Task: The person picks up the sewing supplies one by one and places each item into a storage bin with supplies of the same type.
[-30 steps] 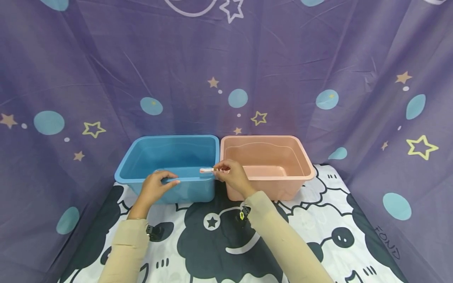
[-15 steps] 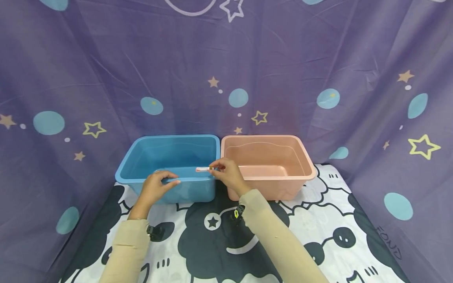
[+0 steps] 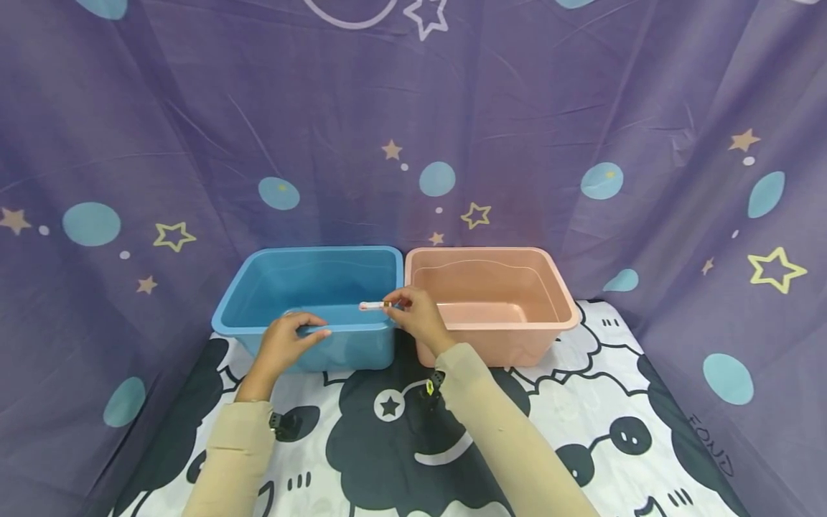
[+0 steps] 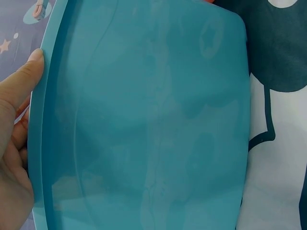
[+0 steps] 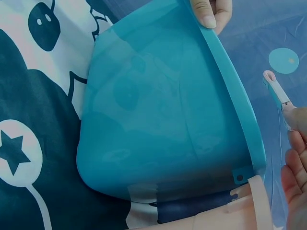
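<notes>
My right hand [image 3: 420, 319] pinches a small slim white object with a rounded pink end [image 3: 371, 306] between thumb and fingers, above the right front part of the blue tub [image 3: 355, 352]. In the right wrist view, the object's pink end [image 5: 269, 75] points away from the hand and seems to have an opening in it. My left hand [image 3: 284, 343] grips the tub's front rim. In the left wrist view, the thumb [image 4: 29, 72] lies on the outer side of the rim, with the other fingers behind it, partly hidden.
A peach-pink tub [image 3: 497, 346] stands right beside the blue one, their rims nearly meeting. Both sit on a black-and-white cartoon-sheep cloth [image 3: 362, 445]. Behind them hangs a purple curtain [image 3: 336, 129] with stars and blue spots.
My right hand has shifted slightly left with the small white object, farther over the blue tub, and has stayed nearly still for the last half second. The left hand keeps its place.
</notes>
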Action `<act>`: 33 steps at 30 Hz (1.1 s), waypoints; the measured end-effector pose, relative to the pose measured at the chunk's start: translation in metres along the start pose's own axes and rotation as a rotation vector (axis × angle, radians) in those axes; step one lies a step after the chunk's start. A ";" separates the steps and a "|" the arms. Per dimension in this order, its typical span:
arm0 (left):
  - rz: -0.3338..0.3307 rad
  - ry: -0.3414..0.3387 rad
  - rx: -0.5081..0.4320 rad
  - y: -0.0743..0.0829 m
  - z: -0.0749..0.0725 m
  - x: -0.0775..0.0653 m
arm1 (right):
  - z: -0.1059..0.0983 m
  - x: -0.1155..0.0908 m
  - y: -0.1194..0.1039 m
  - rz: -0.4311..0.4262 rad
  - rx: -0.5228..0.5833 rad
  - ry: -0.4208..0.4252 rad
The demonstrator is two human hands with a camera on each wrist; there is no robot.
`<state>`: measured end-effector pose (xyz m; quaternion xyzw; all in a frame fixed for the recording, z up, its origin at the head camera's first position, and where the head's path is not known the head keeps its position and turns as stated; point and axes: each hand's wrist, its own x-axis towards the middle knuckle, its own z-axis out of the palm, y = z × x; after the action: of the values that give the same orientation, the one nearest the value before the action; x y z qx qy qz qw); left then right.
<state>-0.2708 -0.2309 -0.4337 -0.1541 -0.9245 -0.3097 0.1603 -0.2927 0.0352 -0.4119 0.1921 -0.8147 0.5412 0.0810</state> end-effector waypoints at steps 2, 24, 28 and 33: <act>0.002 0.000 0.002 -0.001 0.001 0.000 | 0.000 0.001 0.000 0.008 0.005 0.002; -0.027 -0.021 0.006 0.003 0.002 -0.002 | 0.007 0.006 0.008 -0.009 -0.036 0.011; -0.025 -0.011 0.010 0.002 0.001 -0.002 | 0.008 0.007 0.007 -0.015 -0.030 0.004; -0.023 -0.007 0.013 0.002 0.000 -0.002 | 0.008 0.008 0.004 -0.001 -0.035 0.004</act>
<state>-0.2685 -0.2299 -0.4329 -0.1433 -0.9287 -0.3051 0.1543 -0.3010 0.0277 -0.4162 0.1901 -0.8236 0.5273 0.0862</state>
